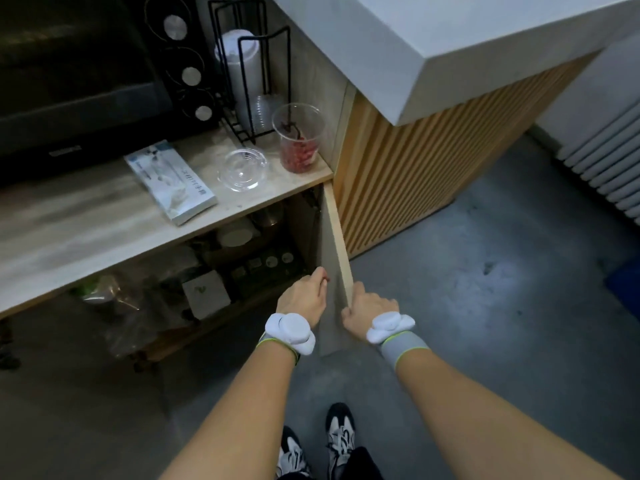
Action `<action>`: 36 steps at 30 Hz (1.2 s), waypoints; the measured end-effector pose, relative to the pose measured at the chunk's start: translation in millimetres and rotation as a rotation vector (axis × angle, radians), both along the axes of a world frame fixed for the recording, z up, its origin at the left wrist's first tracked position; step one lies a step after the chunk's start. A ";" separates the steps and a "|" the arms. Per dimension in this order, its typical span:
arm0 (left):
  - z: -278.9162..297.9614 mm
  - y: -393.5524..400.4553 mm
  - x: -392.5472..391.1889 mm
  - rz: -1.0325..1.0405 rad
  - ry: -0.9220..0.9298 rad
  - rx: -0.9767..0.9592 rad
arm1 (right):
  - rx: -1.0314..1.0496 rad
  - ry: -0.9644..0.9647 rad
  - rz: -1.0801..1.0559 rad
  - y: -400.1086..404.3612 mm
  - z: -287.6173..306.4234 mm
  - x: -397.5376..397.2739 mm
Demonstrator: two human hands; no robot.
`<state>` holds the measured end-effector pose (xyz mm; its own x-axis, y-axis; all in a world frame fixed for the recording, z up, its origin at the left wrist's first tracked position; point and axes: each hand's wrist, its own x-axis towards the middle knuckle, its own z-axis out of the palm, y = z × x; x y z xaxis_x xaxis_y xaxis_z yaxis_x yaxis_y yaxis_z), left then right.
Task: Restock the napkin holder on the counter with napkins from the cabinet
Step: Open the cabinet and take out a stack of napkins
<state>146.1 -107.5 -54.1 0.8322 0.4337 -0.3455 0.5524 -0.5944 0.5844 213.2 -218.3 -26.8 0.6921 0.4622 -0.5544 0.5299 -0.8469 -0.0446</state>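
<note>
Both hands grip the open cabinet door (334,258): left hand (304,296) inside, right hand (369,311) clasping its outer edge.

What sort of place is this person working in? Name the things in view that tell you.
Probably the service side of a café or drinks bar: stacked disposable cups in a wire rack, a countertop oven, and a raised white counter with slatted wood front.

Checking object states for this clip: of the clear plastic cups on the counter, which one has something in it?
The upright clear cup at the counter's right end, holding red pieces. The others, a stack of clear cups in the black wire rack behind it, look empty.
</note>
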 end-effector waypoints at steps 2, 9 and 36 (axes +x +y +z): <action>-2.9 -8.6 11.0 -0.034 0.004 0.000 | -0.029 -0.002 0.008 -10.8 -1.1 15.3; -11.4 -31.4 39.1 -0.027 -0.026 -0.013 | -0.005 -0.008 0.006 -29.6 -10.3 45.4; -5.3 49.4 9.7 0.761 -0.333 -0.498 | 0.403 0.263 -0.122 99.9 -6.4 16.3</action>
